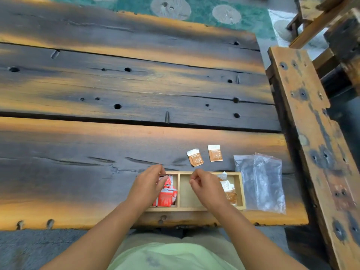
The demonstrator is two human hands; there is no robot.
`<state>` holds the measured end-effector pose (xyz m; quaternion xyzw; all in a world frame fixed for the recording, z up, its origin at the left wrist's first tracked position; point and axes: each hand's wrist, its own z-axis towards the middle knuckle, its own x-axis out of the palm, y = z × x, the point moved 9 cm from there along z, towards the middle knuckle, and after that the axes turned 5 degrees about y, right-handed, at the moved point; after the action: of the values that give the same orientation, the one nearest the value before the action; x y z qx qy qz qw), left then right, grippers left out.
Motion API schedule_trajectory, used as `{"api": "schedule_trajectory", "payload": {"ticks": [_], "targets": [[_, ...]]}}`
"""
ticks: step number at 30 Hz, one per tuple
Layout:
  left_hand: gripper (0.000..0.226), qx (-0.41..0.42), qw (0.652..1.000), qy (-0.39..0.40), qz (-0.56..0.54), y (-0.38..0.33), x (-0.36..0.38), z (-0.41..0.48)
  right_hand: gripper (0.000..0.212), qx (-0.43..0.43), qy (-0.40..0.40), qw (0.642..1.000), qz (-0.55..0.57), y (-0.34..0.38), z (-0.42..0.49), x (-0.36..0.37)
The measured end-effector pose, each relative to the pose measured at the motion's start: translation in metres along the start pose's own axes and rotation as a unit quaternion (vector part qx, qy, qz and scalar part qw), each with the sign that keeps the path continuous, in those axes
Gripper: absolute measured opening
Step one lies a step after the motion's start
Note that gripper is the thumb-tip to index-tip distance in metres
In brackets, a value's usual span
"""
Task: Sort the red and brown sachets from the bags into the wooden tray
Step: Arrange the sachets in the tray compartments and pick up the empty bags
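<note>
By the plank tabletop's [136, 84] near edge, left hand [148, 184] pinches glossy red sachets [165, 198] in the rectangular wooden tray [194, 209]; right hand [206, 186] curled, grip unclear.

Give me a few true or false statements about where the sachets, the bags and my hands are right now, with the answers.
1. Two brown sachets lie on the table beyond the tray. True.
2. The red sachets are in the tray's right end. False: they are in its left compartment.
3. The bags lie left of the tray. False: they lie to its right.
4. The left hand and the right hand are both over the tray. True.
</note>
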<state>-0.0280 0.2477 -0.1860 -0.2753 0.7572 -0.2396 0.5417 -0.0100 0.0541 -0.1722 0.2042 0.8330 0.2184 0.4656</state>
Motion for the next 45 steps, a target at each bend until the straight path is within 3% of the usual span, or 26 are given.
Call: {"api": "schedule_trajectory", "payload": {"ticks": [4,9,12,16,19,28,30,33,37,45], "targets": [[0.005,0.007,0.998,-0.005,-0.057,-0.036,0.005,0.047,0.009,0.025,-0.006,0.997,0.071,-0.031,0.034,-0.048],[0.012,-0.094,0.984,0.019,-0.153,-0.040,0.042,0.097,0.011,0.042,0.028,0.995,0.083,-0.073,0.077,-0.073],[0.017,-0.113,0.988,0.065,-0.078,-0.041,0.068,0.116,0.008,0.036,0.063,0.997,0.014,-0.090,0.102,-0.074],[0.037,-0.135,0.988,0.067,0.017,-0.043,0.086,0.133,0.033,-0.003,0.078,0.993,-0.083,-0.097,0.132,-0.072],[0.048,-0.143,0.985,0.075,0.057,-0.043,0.095,0.141,0.041,-0.032,0.078,0.987,-0.140,-0.091,0.143,-0.067],[0.032,-0.142,0.984,0.058,0.095,-0.051,0.092,0.133,0.035,-0.040,0.071,0.983,-0.164,-0.088,0.150,-0.065],[0.026,-0.165,0.983,0.048,0.062,-0.050,0.090,0.130,0.029,-0.052,0.069,0.984,-0.158,-0.086,0.149,-0.065],[0.027,-0.225,0.972,0.014,-0.060,-0.040,0.081,0.124,0.022,-0.038,0.082,0.988,-0.125,-0.090,0.147,-0.064],[0.024,-0.229,0.962,-0.009,-0.147,-0.043,0.063,0.119,0.013,-0.013,0.053,0.998,-0.004,-0.089,0.133,-0.079],[0.007,-0.151,0.941,0.073,-0.295,-0.066,0.063,0.103,0.016,-0.004,0.092,0.969,0.230,-0.049,0.079,-0.083]]}}
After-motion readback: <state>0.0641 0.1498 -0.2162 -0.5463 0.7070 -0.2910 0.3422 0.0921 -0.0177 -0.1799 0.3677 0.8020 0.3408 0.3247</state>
